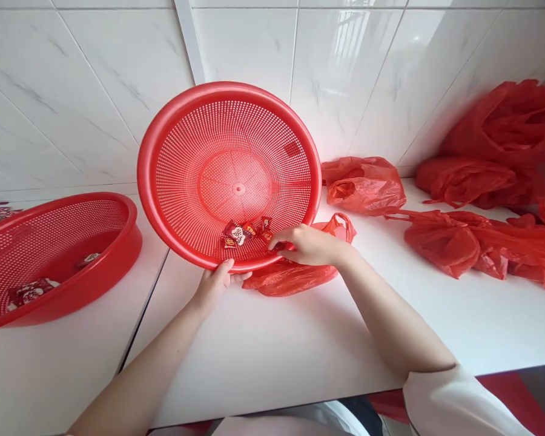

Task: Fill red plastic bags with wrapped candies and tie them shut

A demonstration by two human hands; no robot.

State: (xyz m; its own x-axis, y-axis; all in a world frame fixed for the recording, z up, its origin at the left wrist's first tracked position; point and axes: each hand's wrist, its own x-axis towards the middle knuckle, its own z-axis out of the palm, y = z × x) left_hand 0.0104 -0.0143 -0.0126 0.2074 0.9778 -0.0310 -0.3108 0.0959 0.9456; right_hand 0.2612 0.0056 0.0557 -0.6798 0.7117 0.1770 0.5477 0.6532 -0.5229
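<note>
A round red perforated basket (195, 151) is tipped up on its edge on the white table, its inside facing me. My left hand (215, 281) grips its lower rim. A few small red wrapped sweets (238, 233) lie in the basket's low part. My right hand (306, 245) reaches over the rim there, fingers curled down on a sweet at the basket's edge. A red plastic bag (295, 275) lies just under and beside that hand, partly hidden by the basket.
A second red basket (113, 254) with a few sweets sits at the left. Several red plastic bags (440, 242) lie along the right and back of the table, against the white tiled wall. The table's front edge is near my body.
</note>
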